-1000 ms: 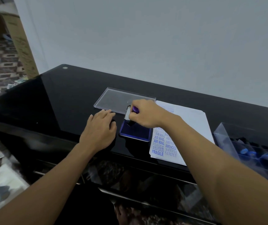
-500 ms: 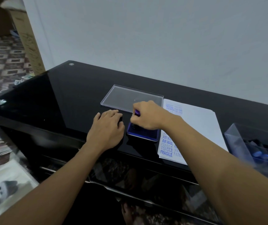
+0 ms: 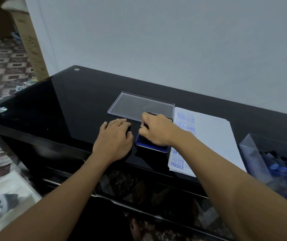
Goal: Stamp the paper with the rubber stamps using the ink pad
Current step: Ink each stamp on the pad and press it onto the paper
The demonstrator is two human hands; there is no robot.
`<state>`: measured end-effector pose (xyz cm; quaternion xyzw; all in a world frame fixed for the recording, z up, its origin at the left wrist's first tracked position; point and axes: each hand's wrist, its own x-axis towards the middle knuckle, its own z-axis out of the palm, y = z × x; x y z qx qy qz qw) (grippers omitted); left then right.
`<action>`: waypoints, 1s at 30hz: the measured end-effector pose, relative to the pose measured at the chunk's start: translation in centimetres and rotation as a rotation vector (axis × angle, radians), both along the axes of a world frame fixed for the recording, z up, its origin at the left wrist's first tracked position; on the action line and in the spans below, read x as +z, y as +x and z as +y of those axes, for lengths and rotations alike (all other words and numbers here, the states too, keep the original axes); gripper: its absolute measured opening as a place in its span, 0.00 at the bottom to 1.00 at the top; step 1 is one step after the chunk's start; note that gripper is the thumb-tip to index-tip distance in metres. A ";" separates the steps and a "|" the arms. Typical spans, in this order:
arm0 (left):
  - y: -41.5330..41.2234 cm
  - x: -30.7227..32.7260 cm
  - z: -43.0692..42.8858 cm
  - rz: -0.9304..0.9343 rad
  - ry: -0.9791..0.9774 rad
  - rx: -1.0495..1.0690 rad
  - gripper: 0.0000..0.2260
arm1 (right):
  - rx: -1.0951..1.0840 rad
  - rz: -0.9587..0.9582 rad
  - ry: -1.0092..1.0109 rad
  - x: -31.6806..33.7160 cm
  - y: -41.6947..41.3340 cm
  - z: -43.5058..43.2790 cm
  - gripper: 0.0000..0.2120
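A blue ink pad (image 3: 149,146) lies open on the black glass table (image 3: 73,108), its near edge showing below my right hand (image 3: 158,130). That hand grips a rubber stamp (image 3: 143,125) and holds it down on the pad; only a sliver of the stamp shows between the fingers. My left hand (image 3: 114,139) rests flat on the table just left of the pad, fingers relaxed. A white sheet of paper (image 3: 212,136) lies to the right of the pad, with blue prints such as FRAGILE, AIR MAIL, AMENDED and SAMPLE along its left side.
A clear plastic lid (image 3: 139,105) lies behind the pad. A transparent box (image 3: 278,162) with several blue-handled stamps stands at the right table edge. A white wall rises behind the table. Cardboard boxes (image 3: 29,46) and patterned floor are at the far left.
My right hand has lowered the stamp from a tilted lift onto the ink pad. The left hand stays in place. The camera has shifted slightly to the left.
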<state>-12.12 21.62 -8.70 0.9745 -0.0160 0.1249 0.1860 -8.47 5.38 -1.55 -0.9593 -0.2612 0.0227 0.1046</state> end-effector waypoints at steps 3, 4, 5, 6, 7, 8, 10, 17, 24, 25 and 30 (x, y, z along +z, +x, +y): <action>0.0 0.1 0.0 -0.003 -0.002 -0.001 0.19 | -0.003 -0.011 0.026 -0.3 0.0 0.0 0.08; 0.0 0.1 -0.1 -0.003 -0.001 -0.002 0.20 | -0.007 -0.010 0.033 -0.3 -0.1 0.0 0.08; 0.0 0.2 -0.1 -0.002 0.000 -0.002 0.20 | -0.014 -0.008 0.039 -0.4 -0.1 0.0 0.08; -0.1 0.2 -0.1 -0.001 0.000 -0.002 0.20 | -0.020 -0.005 0.042 -0.4 -0.1 0.0 0.08; -0.1 0.2 -0.1 0.000 0.000 0.000 0.20 | -0.025 -0.004 0.045 -0.4 -0.1 0.1 0.08; -0.1 0.1 -0.1 0.001 0.001 0.000 0.20 | -0.029 -0.004 0.047 -0.4 -0.1 0.1 0.08; -0.1 0.1 -0.1 0.001 0.005 0.001 0.20 | -0.033 -0.004 0.050 -0.4 -0.1 0.1 0.08; -0.1 0.1 -0.2 0.006 0.006 0.005 0.20 | -0.032 -0.027 0.073 -0.6 -0.3 0.0 0.08; -0.2 0.2 -0.2 0.006 0.013 0.001 0.20 | -0.032 -0.022 0.104 -0.9 -0.3 -0.3 0.07; -0.2 0.2 -0.2 0.007 0.014 -0.001 0.20 | -0.030 -0.023 0.105 -0.9 -0.3 -0.3 0.07; -0.1 0.1 -0.2 0.010 0.014 -0.001 0.20 | -0.026 -0.020 0.107 -1.0 -0.3 -0.3 0.07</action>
